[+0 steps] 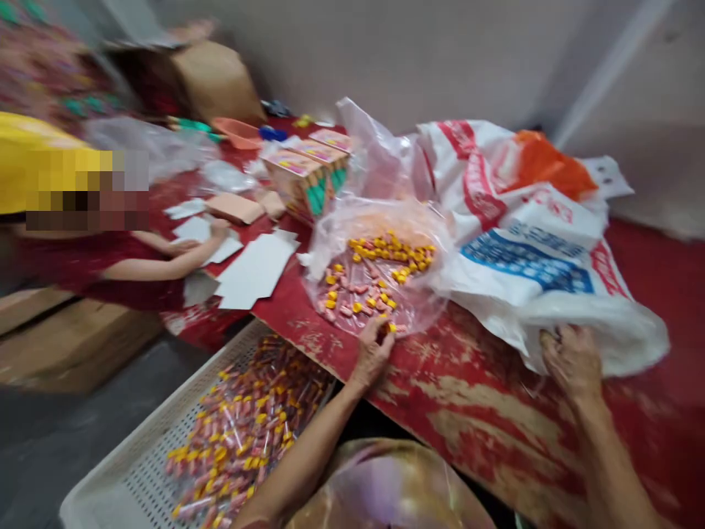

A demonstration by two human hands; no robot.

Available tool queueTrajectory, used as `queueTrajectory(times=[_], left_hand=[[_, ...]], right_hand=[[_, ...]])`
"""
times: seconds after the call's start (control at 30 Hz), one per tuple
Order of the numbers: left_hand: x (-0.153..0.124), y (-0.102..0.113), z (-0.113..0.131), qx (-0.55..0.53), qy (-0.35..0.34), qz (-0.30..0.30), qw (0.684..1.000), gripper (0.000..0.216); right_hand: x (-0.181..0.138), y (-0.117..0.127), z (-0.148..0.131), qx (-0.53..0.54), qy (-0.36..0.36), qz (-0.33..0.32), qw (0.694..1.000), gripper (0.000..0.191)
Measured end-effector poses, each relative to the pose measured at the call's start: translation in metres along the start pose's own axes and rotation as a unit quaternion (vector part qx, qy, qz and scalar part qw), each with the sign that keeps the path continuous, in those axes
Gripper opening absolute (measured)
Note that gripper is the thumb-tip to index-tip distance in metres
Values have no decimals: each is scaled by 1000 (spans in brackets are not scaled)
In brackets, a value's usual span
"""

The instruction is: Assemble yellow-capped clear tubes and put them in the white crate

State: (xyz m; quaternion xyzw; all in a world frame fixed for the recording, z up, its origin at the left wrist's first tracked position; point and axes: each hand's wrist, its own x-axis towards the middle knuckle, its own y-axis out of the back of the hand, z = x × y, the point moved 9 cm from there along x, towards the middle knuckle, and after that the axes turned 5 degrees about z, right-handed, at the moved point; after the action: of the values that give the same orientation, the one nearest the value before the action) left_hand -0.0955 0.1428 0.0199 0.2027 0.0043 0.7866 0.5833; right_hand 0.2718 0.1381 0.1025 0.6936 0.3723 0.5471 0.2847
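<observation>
My left hand [375, 351] is at the near edge of a clear plastic bag [421, 308] spread on the red table. Its thumb and fingers are pinched round a small yellow-capped tube [392, 328]. Inside the bag lie several pink pieces and a row of yellow caps [391, 248]. My right hand [573, 360] reaches into the mouth of a large white printed sack [529, 220]. Its fingers are curled and partly in shadow, so what they hold cannot be made out.
A white perforated crate [121, 455] full of yellow-capped tubes stands below the table edge. White card sheets [258, 270], printed boxes [300, 173] and an orange scoop-like tray [238, 134] lie on the red table [485, 411]. A co-worker in a yellow cap [44, 158] handles cards at the left.
</observation>
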Motion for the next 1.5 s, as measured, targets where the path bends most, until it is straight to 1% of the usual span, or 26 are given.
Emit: queueTrajectory(times=[0.03,0.07,0.1,0.17,0.23,0.3,0.4,0.5,0.6,0.67,0.73,0.8,0.87,0.9,0.97,1.03,1.07,1.1,1.17,1.2,1.3,1.37,1.43,1.5], left_hand=[[0,0,-4,-22,17,7,1000,20],[-1,-1,-7,-49,37,10,998,23],[-5,-3,-7,-78,59,10,995,26],[-17,-12,-2,-138,109,-6,984,28],[-33,-28,9,-193,153,-45,968,30],[-50,-46,23,-238,185,-90,949,32],[-73,-65,33,-284,227,-129,923,34],[-89,-72,33,-296,259,-148,907,35],[-99,-71,32,-272,270,-156,910,31],[-102,-69,34,-234,250,-164,925,26],[-103,-66,39,-197,213,-173,941,24],[-104,-64,43,-179,180,-180,950,26],[-102,-65,45,-160,157,-191,956,28],[-101,-67,46,-143,143,-204,958,28],[-99,-76,50,-95,101,-251,958,30],[-99,-86,58,-54,45,-304,950,32],[-98,-89,61,-42,22,-315,948,33],[-96,-89,63,-35,6,-312,949,34],[-90,-82,63,-34,-9,-269,962,36],[-87,-77,61,-35,-9,-242,970,36],[-83,-59,54,-39,-13,-181,983,34],[-82,-49,51,-38,-22,-153,987,33],[-83,-43,50,-39,-33,-135,990,34],[-84,-43,49,-43,-38,-130,990,36]], right_hand=[[-23,12,9,16,-32,-3,999,39],[-43,19,9,54,-60,-14,997,42],[-61,21,2,105,-81,-34,991,43],[-88,14,-29,207,-90,-101,969,40],[-106,5,-65,269,-69,-156,948,37],[-115,-2,-89,293,-52,-180,938,37],[-121,-10,-105,311,-29,-202,928,36],[-123,-12,-114,322,9,-226,919,34],[-125,-11,-120,322,31,-234,917,31],[-127,-11,-126,310,47,-223,923,29],[-129,-12,-131,274,63,-191,941,27],[-131,-14,-135,233,74,-159,957,26],[-132,-16,-137,207,76,-147,964,27],[-131,-16,-137,198,76,-151,966,28],[-127,-16,-137,168,88,-178,966,29],[-122,-17,-134,94,114,-233,961,29],[-120,-19,-131,37,126,-271,954,28],[-119,-23,-125,-28,133,-313,940,26],[-118,-31,-111,-134,137,-385,903,21],[-118,-34,-107,-159,140,-410,887,19],[-120,-43,-108,-156,157,-460,860,15],[-122,-48,-108,-156,149,-497,841,16],[-124,-51,-109,-164,132,-537,817,19],[-126,-52,-112,-161,128,-567,798,22]])
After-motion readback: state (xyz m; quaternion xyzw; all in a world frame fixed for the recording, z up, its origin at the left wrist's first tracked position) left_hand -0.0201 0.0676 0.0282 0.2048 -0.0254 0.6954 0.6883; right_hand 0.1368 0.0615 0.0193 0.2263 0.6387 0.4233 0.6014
